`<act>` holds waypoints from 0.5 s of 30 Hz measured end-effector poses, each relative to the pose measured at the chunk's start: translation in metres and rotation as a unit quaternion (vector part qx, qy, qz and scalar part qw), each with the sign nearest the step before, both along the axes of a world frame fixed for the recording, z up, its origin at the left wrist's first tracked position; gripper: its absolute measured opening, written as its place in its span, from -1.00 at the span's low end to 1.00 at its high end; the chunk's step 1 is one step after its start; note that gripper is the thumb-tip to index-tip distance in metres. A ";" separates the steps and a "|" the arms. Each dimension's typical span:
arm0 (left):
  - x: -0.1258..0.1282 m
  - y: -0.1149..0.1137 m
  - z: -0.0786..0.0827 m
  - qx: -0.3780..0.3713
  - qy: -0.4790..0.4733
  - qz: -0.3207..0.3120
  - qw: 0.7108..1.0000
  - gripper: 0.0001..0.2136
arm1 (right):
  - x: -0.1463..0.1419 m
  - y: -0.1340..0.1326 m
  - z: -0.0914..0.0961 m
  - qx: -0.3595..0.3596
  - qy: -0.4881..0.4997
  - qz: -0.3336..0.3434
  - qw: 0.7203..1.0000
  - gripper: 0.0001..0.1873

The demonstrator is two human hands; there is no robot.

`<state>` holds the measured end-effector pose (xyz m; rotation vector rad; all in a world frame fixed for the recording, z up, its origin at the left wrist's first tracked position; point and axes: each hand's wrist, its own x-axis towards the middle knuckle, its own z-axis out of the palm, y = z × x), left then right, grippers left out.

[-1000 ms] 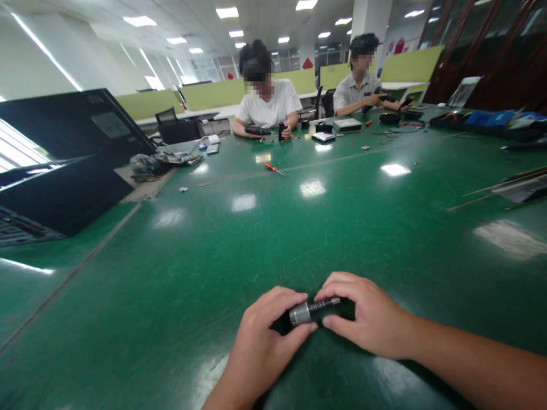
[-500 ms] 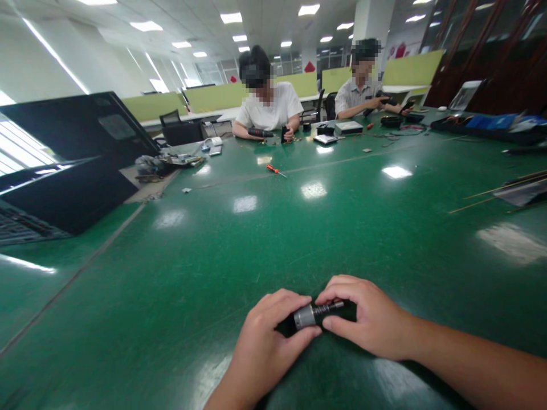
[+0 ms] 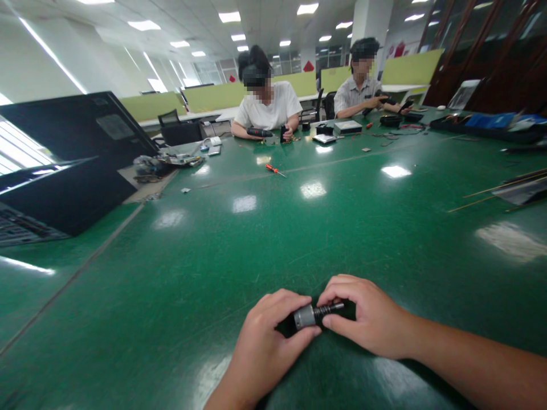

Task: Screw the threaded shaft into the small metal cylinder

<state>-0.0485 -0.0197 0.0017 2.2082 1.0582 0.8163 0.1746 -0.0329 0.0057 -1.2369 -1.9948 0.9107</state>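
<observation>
A small grey metal cylinder with a spring-wound shaft (image 3: 305, 318) lies low over the near part of the green table (image 3: 205, 256). It looks like a power-driver gearbox, with the shaft pointing right. My left hand (image 3: 267, 336) is closed around the grey body, fingers on the far side and thumb on the near side. My right hand (image 3: 371, 313) curls about the spring end, its thumb and fingertips at either side of the coil. The shaft's bare tip shows in the gap under the right index finger. The cylinder's left end is hidden inside my left hand.
An orange screwdriver (image 3: 273, 169) lies farther up the table. At left stands a large open black case (image 3: 68, 193). Two people sit across the table, near a black power driver (image 3: 259, 132) and a grey box (image 3: 348, 126). Thin rods (image 3: 504, 191) lie at right.
Both hands keep almost the same hold on the cylinder. It appears turned very slightly about its length. The view has shifted a little.
</observation>
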 end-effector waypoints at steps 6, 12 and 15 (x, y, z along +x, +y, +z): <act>-0.001 -0.002 0.000 0.002 0.002 -0.003 1.000 -0.71 | 0.000 0.000 0.000 -0.001 -0.004 -0.003 1.000 -0.89; 0.000 -0.001 0.001 0.006 0.010 0.006 1.000 -0.69 | -0.001 -0.001 -0.001 -0.001 -0.007 -0.005 1.000 -0.90; 0.001 0.000 0.002 0.002 0.010 0.007 1.000 -0.70 | 0.000 0.000 -0.002 -0.002 -0.006 -0.003 1.000 -0.90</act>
